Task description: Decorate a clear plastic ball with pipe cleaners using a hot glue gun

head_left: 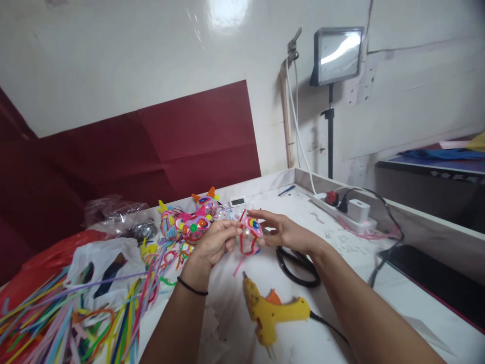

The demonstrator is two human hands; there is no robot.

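Note:
My left hand (214,244) and my right hand (282,231) hold between them a small clear craft piece (250,234) with a pink eye patch and red pipe cleaner wrapped around it. It hovers above the white table (341,253). A black band circles my left wrist. Just below the hands a yellow glue gun (271,312) lies on the table, its nozzle pointing toward the piece. Black scissors (297,265) rest under my right forearm.
Finished colourful figures (189,222) stand behind my left hand. A heap of pipe cleaners (76,318) and plastic bags (102,258) fills the left. A power strip (346,210) with plugs, a small digital display (237,201) and a lamp on a stand (337,55) are at the back.

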